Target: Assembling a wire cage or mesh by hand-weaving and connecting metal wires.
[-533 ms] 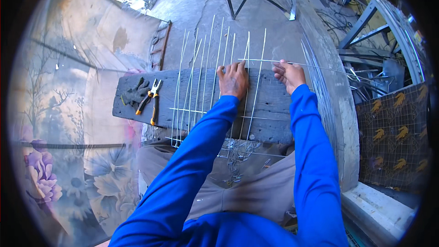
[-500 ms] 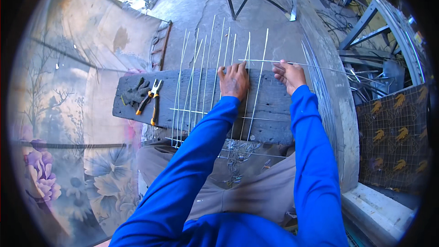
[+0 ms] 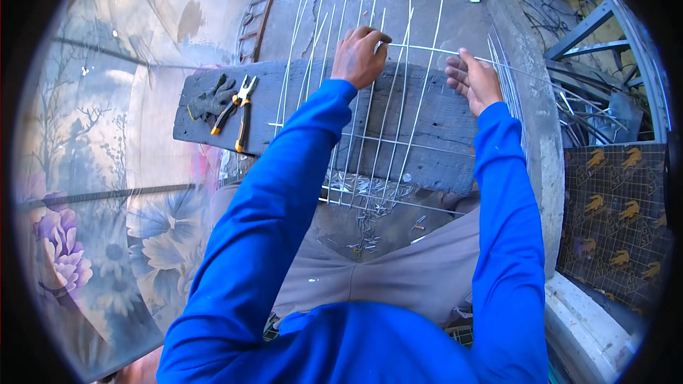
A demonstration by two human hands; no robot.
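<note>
pliers (image 3: 243, 102) and glove (image 3: 210, 102) share the plank (image 3: 447, 110); left grip (image 3: 359, 57), right grip (image 3: 475, 78) pinch one rod (image 3: 425, 48)

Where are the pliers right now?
In the head view, the pliers lie near the left end of the wooden board, just right of the dark glove and left of the wires.

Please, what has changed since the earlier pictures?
The left hand moved forward and left across the wires, its fingers now at the left end of the upper crosswire. The view also shifted. The right hand still holds that crosswire; pliers and glove remain on the plank.
</note>
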